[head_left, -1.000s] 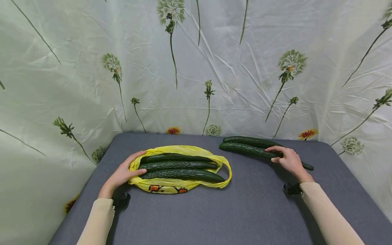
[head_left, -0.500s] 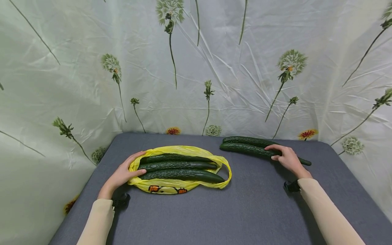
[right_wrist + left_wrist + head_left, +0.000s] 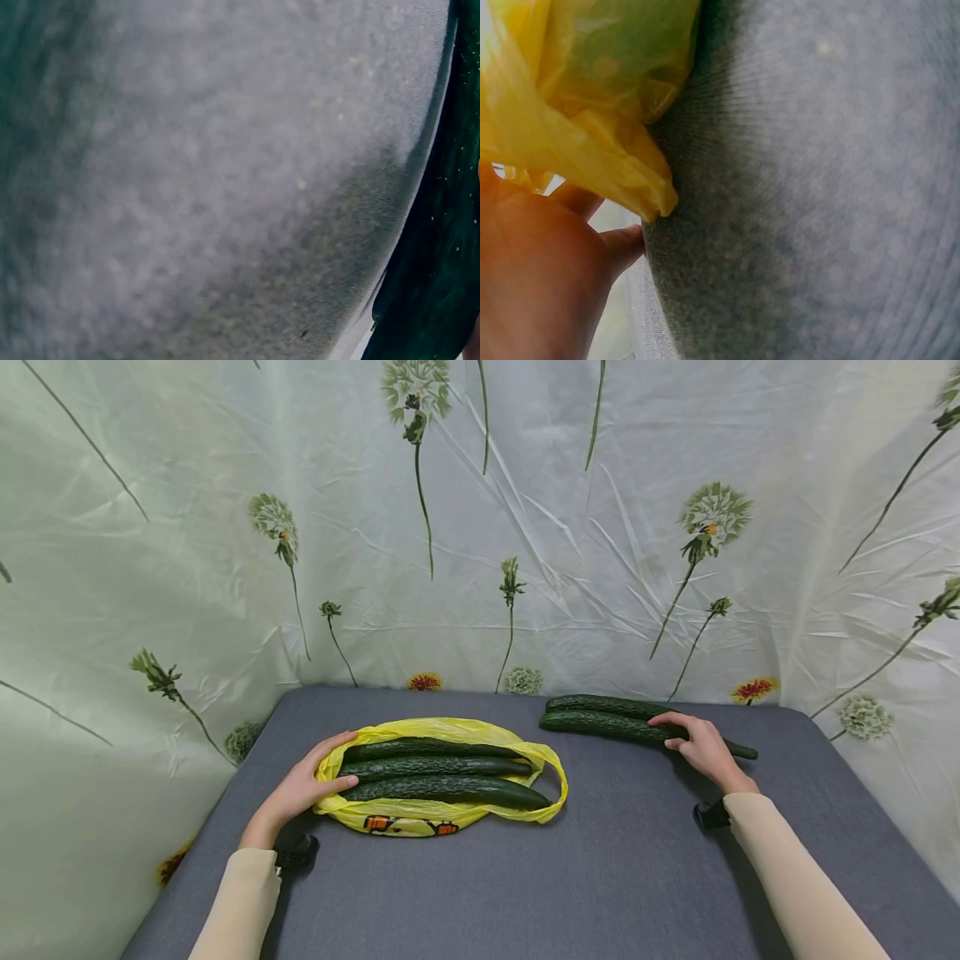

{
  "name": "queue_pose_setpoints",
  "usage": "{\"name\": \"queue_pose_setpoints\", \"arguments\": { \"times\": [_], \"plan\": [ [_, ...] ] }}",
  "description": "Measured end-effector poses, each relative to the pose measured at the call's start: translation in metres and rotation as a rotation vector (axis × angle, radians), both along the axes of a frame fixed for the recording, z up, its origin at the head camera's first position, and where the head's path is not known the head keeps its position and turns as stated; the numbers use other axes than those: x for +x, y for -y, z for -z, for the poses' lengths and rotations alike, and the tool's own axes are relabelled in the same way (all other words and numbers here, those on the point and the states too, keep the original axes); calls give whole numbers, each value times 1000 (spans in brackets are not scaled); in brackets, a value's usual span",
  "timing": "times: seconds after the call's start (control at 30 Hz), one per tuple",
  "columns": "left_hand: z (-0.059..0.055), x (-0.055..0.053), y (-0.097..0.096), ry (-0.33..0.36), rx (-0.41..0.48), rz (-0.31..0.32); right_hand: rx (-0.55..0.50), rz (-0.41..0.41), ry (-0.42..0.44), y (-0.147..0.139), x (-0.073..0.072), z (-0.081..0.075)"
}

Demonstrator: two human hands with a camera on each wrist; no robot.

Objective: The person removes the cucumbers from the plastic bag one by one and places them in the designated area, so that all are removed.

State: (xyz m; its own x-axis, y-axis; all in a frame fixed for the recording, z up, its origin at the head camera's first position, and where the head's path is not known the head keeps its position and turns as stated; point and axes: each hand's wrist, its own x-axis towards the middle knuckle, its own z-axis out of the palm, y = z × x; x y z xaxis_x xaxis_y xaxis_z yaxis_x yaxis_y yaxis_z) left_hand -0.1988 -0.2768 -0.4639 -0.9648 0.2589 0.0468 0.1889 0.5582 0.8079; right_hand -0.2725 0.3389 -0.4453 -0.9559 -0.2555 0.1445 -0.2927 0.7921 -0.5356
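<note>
The right hand [image 3: 705, 750] is clamped on a long, slim, dark green cucumber with bumpy skin [image 3: 600, 725], thumb on its near side and fingers over the top, close to the right end, whose narrow tip pokes out beyond the hand. It lies at the far right of the slate-grey, cloth-textured table [image 3: 517, 893], alongside a second, equally dark and ridged cucumber [image 3: 600, 702] on its far side. The right wrist view shows the gripped skin almost black-green, dotted with pale specks (much of the rest there is blurred).

The left hand [image 3: 303, 782] is clamped around the left end of a thin, crinkled yellow plastic bag [image 3: 450, 727], its thumb laid over the near rim. The bag rests left of the middle of the table, its mouth spread into a long oval, and a loop handle [image 3: 564, 789] curves round at the right. Its near wall carries an orange, black and pale print. Inside, three glossy, knobbly dark green cucumbers [image 3: 442, 766] lie side by side, the nearest one reaching furthest right. In the left wrist view, green shows through the film.

Behind the table hangs a creased, satiny whitish sheet printed with dandelions [image 3: 517, 510].
</note>
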Motion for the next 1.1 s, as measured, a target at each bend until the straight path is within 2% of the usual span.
{"name": "queue_pose_setpoints", "arguments": {
  "times": [1.1],
  "plan": [
    [-1, 1, -1, 3, -2, -8, 61, 13, -57, 0, -8, 3]
  ]
}}
